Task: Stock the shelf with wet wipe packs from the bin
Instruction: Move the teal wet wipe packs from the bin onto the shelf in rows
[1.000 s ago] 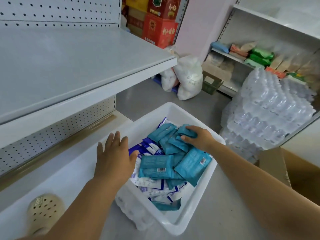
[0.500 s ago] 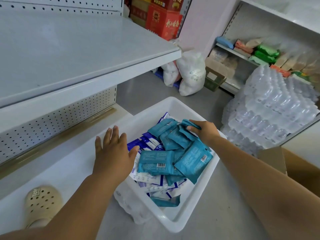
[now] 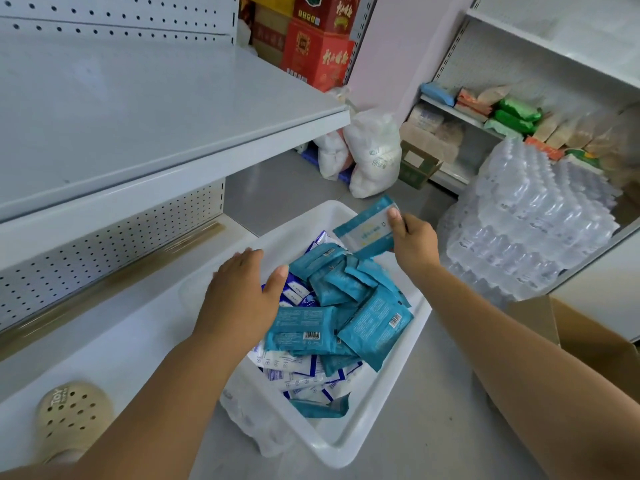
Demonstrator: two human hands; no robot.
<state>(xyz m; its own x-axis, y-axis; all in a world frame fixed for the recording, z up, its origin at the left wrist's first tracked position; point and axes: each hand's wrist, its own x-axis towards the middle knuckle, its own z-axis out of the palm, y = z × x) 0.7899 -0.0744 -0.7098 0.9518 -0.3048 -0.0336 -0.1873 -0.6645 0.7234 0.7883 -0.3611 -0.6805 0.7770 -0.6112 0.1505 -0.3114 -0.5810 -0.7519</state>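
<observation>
Slippage is looking likely: the right hand (image 3: 412, 242) is pinching a flat teal plastic wet wipe pack (image 3: 367, 226) by one end above the white plastic bin (image 3: 348, 450); the left hand (image 3: 239, 299) is hovering, fingers together, over the other packs (image 3: 346, 306).

Grey floor (image 3: 284, 188) holds white sacks (image 3: 374, 157), stacked bottled-water packs (image 3: 530, 230) and a cardboard box (image 3: 588, 341). A beige shoe (image 3: 69, 420) rests on the bottom shelf (image 3: 131, 341).

my left hand (image 3: 239, 299) partly hides the white packs (image 3: 294, 294), its fingertips blurred. the print on the pack (image 3: 367, 230) i hold is too small to read. both my forearms run off the bottom edge.
</observation>
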